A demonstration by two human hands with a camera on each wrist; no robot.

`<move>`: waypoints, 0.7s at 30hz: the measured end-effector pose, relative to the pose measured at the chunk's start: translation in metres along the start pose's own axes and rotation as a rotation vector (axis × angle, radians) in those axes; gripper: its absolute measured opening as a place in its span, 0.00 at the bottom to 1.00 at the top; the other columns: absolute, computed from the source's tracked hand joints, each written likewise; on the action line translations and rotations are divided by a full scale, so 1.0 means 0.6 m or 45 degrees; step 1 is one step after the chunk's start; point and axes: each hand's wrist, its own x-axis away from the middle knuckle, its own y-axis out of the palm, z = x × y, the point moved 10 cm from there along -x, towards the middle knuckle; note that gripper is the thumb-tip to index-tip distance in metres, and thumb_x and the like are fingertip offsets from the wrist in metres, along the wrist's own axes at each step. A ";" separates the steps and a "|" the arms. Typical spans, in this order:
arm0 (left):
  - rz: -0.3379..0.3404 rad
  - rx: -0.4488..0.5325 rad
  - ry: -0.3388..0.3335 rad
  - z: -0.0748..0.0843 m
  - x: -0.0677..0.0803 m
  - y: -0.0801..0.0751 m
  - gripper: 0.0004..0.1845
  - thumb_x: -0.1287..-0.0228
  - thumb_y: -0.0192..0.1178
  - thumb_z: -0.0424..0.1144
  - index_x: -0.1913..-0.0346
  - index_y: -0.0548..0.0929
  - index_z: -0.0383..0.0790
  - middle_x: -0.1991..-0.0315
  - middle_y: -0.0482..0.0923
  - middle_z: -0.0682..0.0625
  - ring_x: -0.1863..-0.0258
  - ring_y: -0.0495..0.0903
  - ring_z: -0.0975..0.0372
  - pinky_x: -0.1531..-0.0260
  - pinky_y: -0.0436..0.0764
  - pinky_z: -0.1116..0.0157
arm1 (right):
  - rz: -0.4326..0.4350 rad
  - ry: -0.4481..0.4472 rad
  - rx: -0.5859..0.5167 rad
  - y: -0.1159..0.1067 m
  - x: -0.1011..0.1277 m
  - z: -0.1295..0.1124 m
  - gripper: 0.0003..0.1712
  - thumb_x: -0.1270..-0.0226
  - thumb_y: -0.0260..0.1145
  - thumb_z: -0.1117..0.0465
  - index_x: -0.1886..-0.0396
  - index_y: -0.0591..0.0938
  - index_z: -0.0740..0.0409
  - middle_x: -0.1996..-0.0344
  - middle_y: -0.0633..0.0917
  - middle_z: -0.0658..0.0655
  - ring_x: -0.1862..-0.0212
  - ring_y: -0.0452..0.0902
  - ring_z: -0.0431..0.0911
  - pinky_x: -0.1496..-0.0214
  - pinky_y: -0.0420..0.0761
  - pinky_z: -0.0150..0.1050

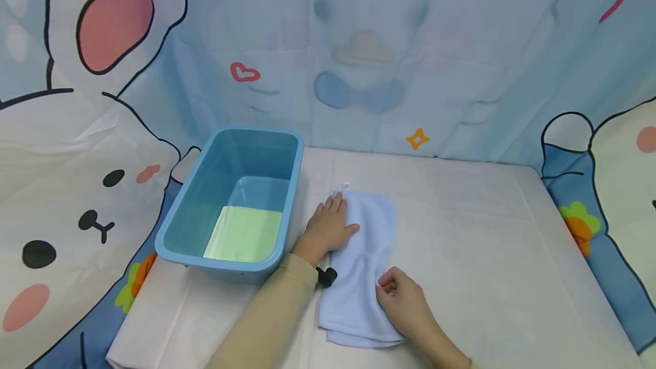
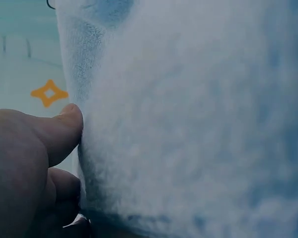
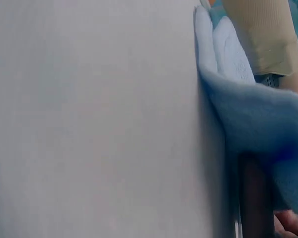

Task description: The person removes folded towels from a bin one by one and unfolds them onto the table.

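Observation:
A pale blue towel [image 1: 361, 266] lies folded lengthwise on the white-covered table. My left hand [image 1: 328, 228] rests palm down along its upper left edge, fingers stretched forward and thumb apart on the cloth. In the left wrist view the towel [image 2: 188, 119] fills most of the picture beside the thumb. At the lower right edge, my right hand [image 1: 407, 303] has its fingers curled and pinches the towel's side. The right wrist view shows the towel [image 3: 263, 111] raised along that edge, with fingertips [image 3: 290, 223] partly hidden below it.
A blue plastic basin [image 1: 228, 263] stands left of the towel, close to the left forearm, with a folded light green cloth [image 1: 246, 235] inside. A black wrist camera [image 1: 327, 277] sits at the left wrist. Behind the table hangs a printed cartoon curtain [image 1: 461, 61].

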 end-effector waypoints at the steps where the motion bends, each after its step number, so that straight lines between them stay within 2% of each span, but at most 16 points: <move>1: 0.007 -0.003 -0.003 -0.002 0.000 0.000 0.45 0.16 0.47 0.64 0.12 0.51 0.37 0.10 0.43 0.44 0.10 0.46 0.49 0.12 0.51 0.51 | 0.015 -0.005 -0.005 0.000 -0.001 -0.003 0.04 0.29 0.71 0.64 0.62 0.82 0.55 0.71 0.87 0.48 0.73 0.76 0.39 0.68 0.75 0.32; 7: 0.026 0.020 -0.046 -0.012 0.012 -0.003 0.45 0.16 0.49 0.63 0.13 0.52 0.36 0.10 0.42 0.42 0.10 0.47 0.50 0.13 0.52 0.50 | 0.083 0.037 0.004 -0.020 -0.004 0.011 0.03 0.29 0.70 0.63 0.60 0.83 0.57 0.67 0.89 0.52 0.73 0.78 0.40 0.69 0.76 0.32; 13: 0.017 0.026 -0.065 -0.016 0.037 -0.001 0.46 0.16 0.48 0.63 0.13 0.50 0.35 0.10 0.43 0.40 0.11 0.48 0.48 0.13 0.52 0.48 | 0.055 0.137 0.022 -0.044 -0.005 0.051 0.07 0.29 0.70 0.61 0.58 0.83 0.60 0.67 0.88 0.54 0.70 0.77 0.43 0.72 0.76 0.33; 21: 0.023 0.012 -0.077 -0.016 0.082 0.005 0.45 0.17 0.52 0.60 0.13 0.54 0.34 0.11 0.49 0.39 0.11 0.51 0.47 0.13 0.54 0.47 | -0.017 0.195 0.040 -0.062 -0.009 0.084 0.08 0.32 0.72 0.61 0.61 0.84 0.60 0.72 0.87 0.52 0.70 0.80 0.44 0.71 0.79 0.34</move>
